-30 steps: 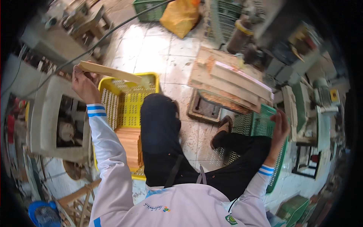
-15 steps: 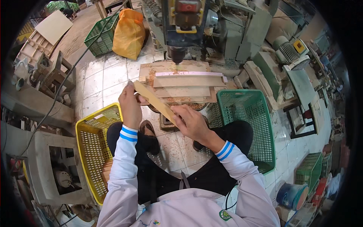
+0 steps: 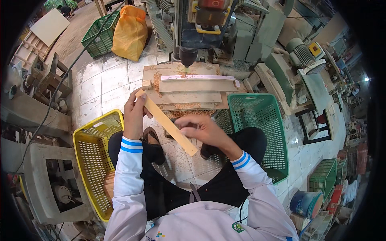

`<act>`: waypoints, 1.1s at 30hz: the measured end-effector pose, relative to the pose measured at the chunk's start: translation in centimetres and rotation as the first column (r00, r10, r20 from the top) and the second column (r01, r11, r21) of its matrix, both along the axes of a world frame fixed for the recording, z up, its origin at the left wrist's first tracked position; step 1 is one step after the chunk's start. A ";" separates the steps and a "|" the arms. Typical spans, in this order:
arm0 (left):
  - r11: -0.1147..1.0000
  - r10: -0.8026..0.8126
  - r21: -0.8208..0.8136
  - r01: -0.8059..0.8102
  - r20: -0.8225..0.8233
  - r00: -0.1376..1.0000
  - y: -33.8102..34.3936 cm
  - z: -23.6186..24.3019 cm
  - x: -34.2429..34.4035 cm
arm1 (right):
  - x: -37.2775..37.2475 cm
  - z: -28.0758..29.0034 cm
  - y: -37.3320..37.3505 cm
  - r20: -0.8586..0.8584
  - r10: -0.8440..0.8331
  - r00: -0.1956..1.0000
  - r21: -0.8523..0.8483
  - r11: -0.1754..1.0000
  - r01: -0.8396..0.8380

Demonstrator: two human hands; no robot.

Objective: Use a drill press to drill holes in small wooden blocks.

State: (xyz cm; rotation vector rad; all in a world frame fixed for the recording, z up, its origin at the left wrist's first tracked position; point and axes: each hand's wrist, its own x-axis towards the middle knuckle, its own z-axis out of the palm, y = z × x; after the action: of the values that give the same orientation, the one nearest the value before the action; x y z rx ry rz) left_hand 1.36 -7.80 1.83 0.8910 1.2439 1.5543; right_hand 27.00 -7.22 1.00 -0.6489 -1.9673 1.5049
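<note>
A flat, light wooden strip [image 3: 168,124] slants down to the right in front of my body, its broad face up. My left hand [image 3: 134,114] is closed round its upper end, thumb on top. Just right of the strip's middle is my right hand [image 3: 204,129], slightly blurred, its bent fingers and thumb apart with nothing between them. Beyond both hands stands a drill press [image 3: 205,36], its chuck [image 3: 188,56] above a wooden work board [image 3: 150,73]. A pale pinkish fence strip [image 3: 209,78] lies across that board among orange wood shavings.
To my left a yellow plastic basket [image 3: 78,154] holds some wooden pieces [image 3: 108,184]. A green basket [image 3: 283,148] stands at my right knee. Farther back are an orange sack [image 3: 130,36] and another green crate [image 3: 98,40]. A dark cable [image 3: 60,88] hangs across the left side.
My right hand has come off the strip's lower end and sits beside its middle. The strip has turned steeper, its broad face now showing. My left hand keeps its hold.
</note>
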 end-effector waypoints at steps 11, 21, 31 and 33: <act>0.992 0.122 -0.004 -0.127 0.294 0.948 0.7 -1.0 -3.3 | 1.8 -4.8 7.4 0.259 -0.935 0.243 0.927 0.311 0.210; 0.979 0.160 0.048 -0.197 0.414 0.896 0.3 -1.1 -3.8 | -1.7 -4.0 6.6 0.330 -0.927 0.176 0.865 0.372 0.337; 0.971 0.167 0.070 -0.229 0.489 0.856 0.1 -1.3 -4.2 | -12.5 -3.0 4.9 0.245 -0.435 0.866 0.600 0.770 0.217; 0.970 0.172 0.064 -0.233 0.492 0.853 0.1 -1.4 -4.4 | -11.6 -2.8 4.2 0.159 -0.506 0.848 0.621 0.719 0.313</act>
State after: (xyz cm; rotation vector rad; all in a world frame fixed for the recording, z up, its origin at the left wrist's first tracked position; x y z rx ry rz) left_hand -3.09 -7.73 0.44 0.4024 0.9039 1.8941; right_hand 15.36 -3.02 -1.84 -1.0163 -2.1656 0.4932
